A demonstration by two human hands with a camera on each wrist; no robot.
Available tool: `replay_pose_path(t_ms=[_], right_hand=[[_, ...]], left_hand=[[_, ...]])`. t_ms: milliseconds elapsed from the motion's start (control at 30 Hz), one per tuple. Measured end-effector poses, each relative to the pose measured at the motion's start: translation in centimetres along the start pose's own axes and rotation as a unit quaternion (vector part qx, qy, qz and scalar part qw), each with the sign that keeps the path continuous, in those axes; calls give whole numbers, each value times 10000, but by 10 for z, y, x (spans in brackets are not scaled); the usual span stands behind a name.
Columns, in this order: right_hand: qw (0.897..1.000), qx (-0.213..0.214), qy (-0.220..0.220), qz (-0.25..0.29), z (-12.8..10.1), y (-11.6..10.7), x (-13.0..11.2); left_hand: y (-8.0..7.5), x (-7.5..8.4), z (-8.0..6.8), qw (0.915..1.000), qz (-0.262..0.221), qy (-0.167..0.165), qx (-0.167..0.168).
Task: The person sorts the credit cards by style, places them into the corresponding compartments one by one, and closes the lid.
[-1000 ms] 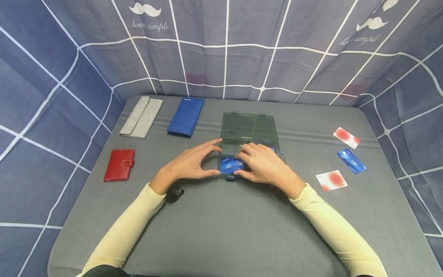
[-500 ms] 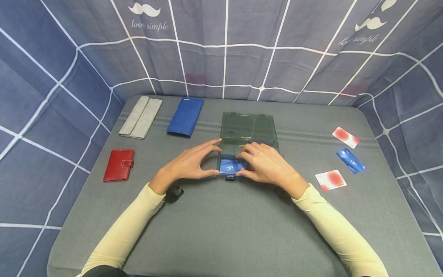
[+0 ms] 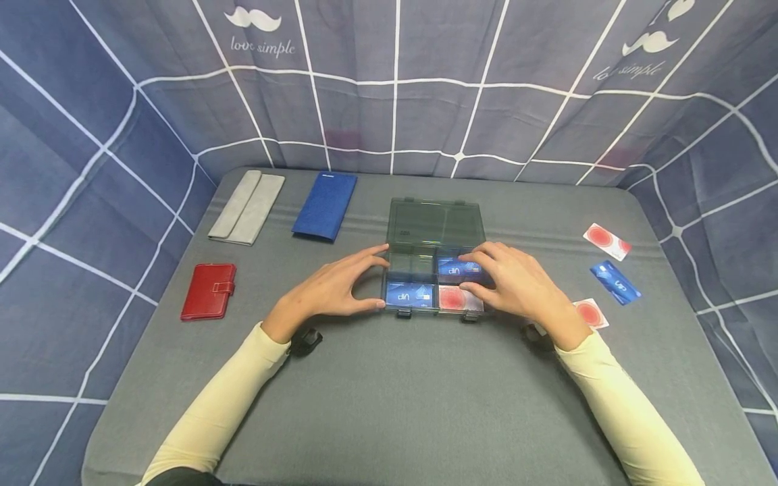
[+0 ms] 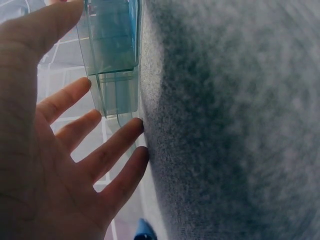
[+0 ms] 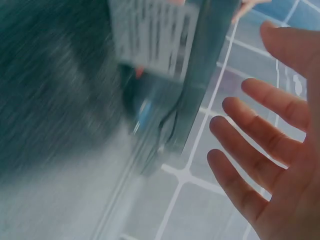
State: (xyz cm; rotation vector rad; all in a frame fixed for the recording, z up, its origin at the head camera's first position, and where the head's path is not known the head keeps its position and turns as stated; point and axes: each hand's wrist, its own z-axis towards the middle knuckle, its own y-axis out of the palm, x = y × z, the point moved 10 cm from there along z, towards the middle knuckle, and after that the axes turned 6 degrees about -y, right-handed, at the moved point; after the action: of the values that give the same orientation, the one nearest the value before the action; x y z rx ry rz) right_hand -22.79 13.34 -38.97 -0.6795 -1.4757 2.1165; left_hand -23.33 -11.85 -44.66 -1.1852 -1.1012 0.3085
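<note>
A see-through dark green box [image 3: 412, 263] lies on the table with its lid [image 3: 434, 221] folded back. Blue VIP cards sit in its front-left compartment, one on top [image 3: 410, 295], and in its back-right one [image 3: 452, 267]. A red-and-white card [image 3: 451, 298] lies in the front-right compartment; the back-left shows no card. My left hand [image 3: 331, 289] rests at the box's left side, thumb and fingers spread, fingertips right at the wall. My right hand [image 3: 516, 280] hovers over the box's right edge with loose fingers, holding nothing. The right wrist view shows its fingers [image 5: 245, 185] apart from the box.
Loose on the right are a red-and-white card [image 3: 608, 241], a blue VIP card [image 3: 616, 283] and another red-and-white card [image 3: 592, 313], partly behind my right wrist. Grey [image 3: 246, 206], blue [image 3: 326, 204] and red [image 3: 206, 291] wallets lie on the left. A patterned curtain [image 3: 434, 115] surrounds the table.
My right hand has let go of the blue VIP card, now flat in the front-left compartment, and moved right, uncovering the right compartments. My left hand has stayed put.
</note>
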Motion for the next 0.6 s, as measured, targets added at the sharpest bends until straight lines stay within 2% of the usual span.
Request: replay_pose_path(t_ms=[367, 600], right_hand=[[9928, 166, 1165, 205, -52, -23, 63], [9854, 103, 1688, 220, -83, -29, 97]], left_hand=[[0, 2, 0, 10000, -17, -1, -17], [-1, 1, 0, 10000, 4, -10, -3]])
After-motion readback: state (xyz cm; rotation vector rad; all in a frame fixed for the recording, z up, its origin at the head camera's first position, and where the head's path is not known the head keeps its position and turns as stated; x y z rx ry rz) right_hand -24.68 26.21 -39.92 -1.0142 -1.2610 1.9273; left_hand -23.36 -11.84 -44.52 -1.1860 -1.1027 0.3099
